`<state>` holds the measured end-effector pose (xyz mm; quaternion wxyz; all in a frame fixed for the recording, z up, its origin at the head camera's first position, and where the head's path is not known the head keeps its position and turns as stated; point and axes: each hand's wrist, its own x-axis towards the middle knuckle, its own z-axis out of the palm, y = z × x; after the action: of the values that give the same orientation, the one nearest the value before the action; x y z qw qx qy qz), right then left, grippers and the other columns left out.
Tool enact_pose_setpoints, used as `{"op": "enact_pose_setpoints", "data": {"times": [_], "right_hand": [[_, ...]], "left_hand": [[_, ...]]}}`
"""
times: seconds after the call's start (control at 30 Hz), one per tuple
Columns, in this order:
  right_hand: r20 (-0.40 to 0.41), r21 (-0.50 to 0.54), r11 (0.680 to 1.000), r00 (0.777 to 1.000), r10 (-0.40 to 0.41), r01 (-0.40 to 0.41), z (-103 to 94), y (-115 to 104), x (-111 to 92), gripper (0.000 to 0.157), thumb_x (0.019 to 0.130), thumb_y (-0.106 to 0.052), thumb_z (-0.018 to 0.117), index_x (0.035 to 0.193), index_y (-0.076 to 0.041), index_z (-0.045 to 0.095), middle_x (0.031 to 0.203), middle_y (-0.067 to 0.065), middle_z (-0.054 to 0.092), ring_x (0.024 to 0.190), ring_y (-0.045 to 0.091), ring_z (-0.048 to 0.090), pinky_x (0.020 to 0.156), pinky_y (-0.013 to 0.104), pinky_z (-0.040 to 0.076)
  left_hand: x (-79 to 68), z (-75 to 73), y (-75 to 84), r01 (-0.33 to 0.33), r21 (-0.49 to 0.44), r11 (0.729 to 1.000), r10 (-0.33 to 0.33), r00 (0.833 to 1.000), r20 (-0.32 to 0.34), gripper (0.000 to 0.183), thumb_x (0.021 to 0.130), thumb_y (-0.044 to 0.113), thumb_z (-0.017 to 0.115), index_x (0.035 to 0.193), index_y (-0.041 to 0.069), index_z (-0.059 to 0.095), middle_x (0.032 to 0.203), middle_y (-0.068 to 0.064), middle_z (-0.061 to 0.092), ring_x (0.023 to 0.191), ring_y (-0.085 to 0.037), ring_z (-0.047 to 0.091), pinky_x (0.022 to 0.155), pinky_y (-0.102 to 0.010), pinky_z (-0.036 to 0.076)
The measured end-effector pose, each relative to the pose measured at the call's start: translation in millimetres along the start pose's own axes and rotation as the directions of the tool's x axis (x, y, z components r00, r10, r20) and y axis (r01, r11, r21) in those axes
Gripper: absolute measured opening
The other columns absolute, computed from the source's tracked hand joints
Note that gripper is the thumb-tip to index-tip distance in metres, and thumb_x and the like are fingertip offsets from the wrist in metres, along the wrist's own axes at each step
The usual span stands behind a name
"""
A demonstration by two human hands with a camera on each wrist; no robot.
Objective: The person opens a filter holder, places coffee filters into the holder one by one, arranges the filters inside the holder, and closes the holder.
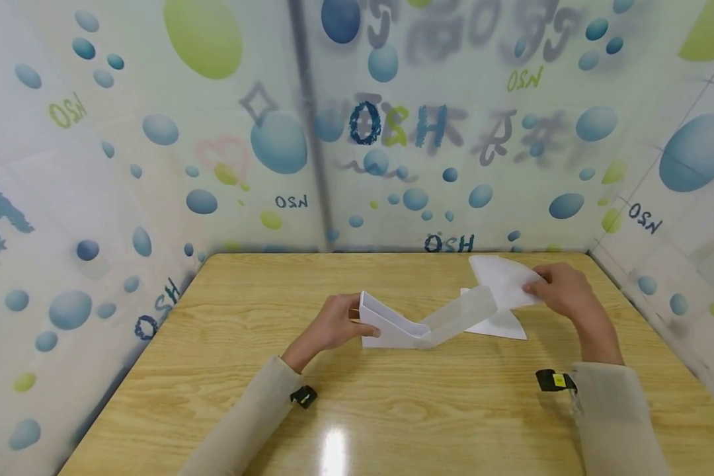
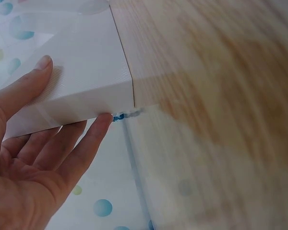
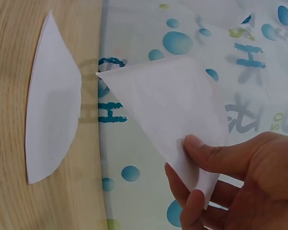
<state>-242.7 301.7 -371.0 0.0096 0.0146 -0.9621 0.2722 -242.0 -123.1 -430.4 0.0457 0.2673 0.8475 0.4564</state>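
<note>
Near the table's [image 1: 416, 416] far right corner, the right hand [image 1: 566, 289] pinches folded paper [image 1: 500, 281]; leftward, the left hand [image 1: 335, 324] grips a box [image 1: 389, 334], its lid [image 1: 449, 322] extending rightward.

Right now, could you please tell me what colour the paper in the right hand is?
Plain white; the paper shows best in the right wrist view.

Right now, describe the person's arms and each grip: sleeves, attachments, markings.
The left sleeve and right sleeve are long and pale beige. A small black device is worn on the left; a second black device, bearing a yellow patch, on the right. The left grip and right grip are bare.
</note>
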Motion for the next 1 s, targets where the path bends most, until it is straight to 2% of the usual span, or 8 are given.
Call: {"op": "enact_pose_setpoints", "data": {"times": [0.2, 0.43, 0.6, 1.0], "right_hand": [[-0.066, 0.022, 1.000, 0.998, 0.000, 0.002, -2.0, -6, -2, 0.032, 0.101, -0.018, 0.063, 0.114, 0.010, 0.068, 0.088, 0.016, 0.062, 0.079, 0.028, 0.052, 0.062, 0.030, 0.039], [-0.166, 0.059, 0.998, 0.986, 0.017, -0.008, -2.5, -10, -6, 0.037, 0.102, -0.020, 0.062, 0.123, 0.012, 0.066, 0.106, 0.028, 0.068, 0.084, 0.034, 0.056, 0.061, 0.028, 0.042], [-0.179, 0.070, 0.997, 0.983, 0.033, -0.021, -3.1, -14, -9, 0.041, 0.104, -0.023, 0.061, 0.128, 0.010, 0.065, 0.111, 0.029, 0.068, 0.087, 0.035, 0.057, 0.062, 0.029, 0.042], [-0.211, 0.056, 0.998, 0.977, -0.016, 0.028, -9.9, -26, -14, 0.043, 0.105, -0.023, 0.061, 0.132, 0.010, 0.063, 0.115, 0.031, 0.067, 0.086, 0.035, 0.057, 0.062, 0.030, 0.042]], "left_hand": [[0.9, -0.1, 1.4, -0.001, 0.002, 1.000, 0.001, 1.000, -0.003, 0.034, 0.084, 0.012, 0.087, 0.115, 0.006, 0.074, 0.112, -0.013, 0.077, 0.098, -0.028, 0.078, 0.081, -0.033, 0.066], [0.3, 0.2, 1.3, 0.001, -0.008, 1.000, -0.001, 1.000, 0.010, 0.034, 0.084, 0.012, 0.086, 0.116, 0.006, 0.073, 0.112, -0.013, 0.077, 0.100, -0.027, 0.078, 0.082, -0.033, 0.065], [-0.3, 0.5, 0.0, -0.001, -0.014, 1.000, 0.001, 1.000, 0.017, 0.033, 0.085, 0.012, 0.086, 0.115, 0.006, 0.073, 0.112, -0.013, 0.077, 0.102, -0.029, 0.078, 0.083, -0.033, 0.065], [0.2, 1.0, -0.6, 0.024, -0.007, 1.000, -0.024, 1.000, 0.008, 0.033, 0.084, 0.011, 0.086, 0.115, 0.009, 0.074, 0.112, -0.010, 0.077, 0.101, -0.026, 0.078, 0.082, -0.032, 0.065]]}}
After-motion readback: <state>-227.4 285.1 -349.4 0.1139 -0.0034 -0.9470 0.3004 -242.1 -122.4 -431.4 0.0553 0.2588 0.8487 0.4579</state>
